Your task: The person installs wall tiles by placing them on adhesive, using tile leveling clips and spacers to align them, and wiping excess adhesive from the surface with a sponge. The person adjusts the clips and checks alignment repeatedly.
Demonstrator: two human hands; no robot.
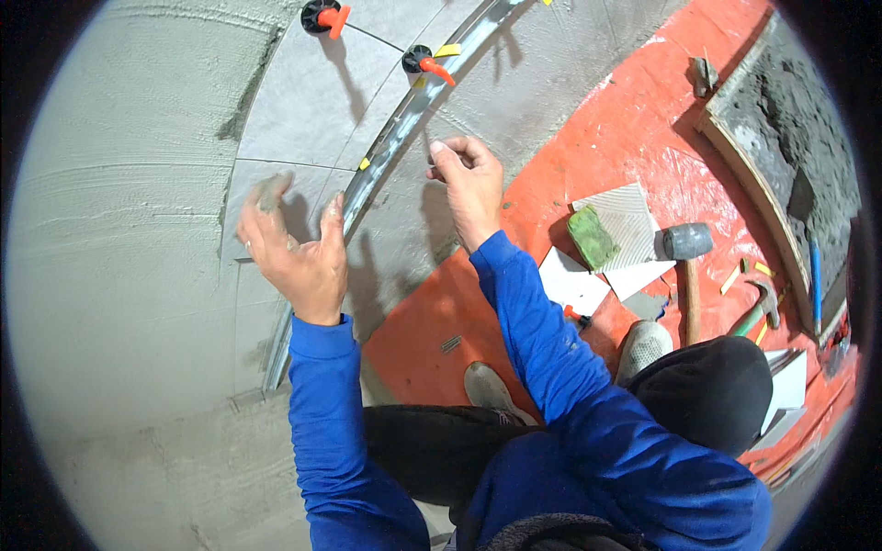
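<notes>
My left hand (296, 250) is spread, its fingers marked with grey paste, over the lower end of a grey wall tile (299, 110). Whether the fingertips touch the tile I cannot tell. To the right of the curved metal strip (395, 138), my right hand (472, 184) is closed in a pinch. Something thin seems to stick out from its fingertips, too small to name. Two black tile levelling knobs with orange handles, an upper one (319, 16) and a lower one (416, 61), sit on tile joints. Yellow wedges (365, 163) lie along the strip.
Wet grey mortar (119, 184) covers the surface at left. On the orange sheet (441, 321) are a green sponge (593, 239), tile offcuts (574, 280), a rubber mallet (687, 241) and a claw hammer (763, 303). A wood-edged mortar trough (753, 179) stands at far right.
</notes>
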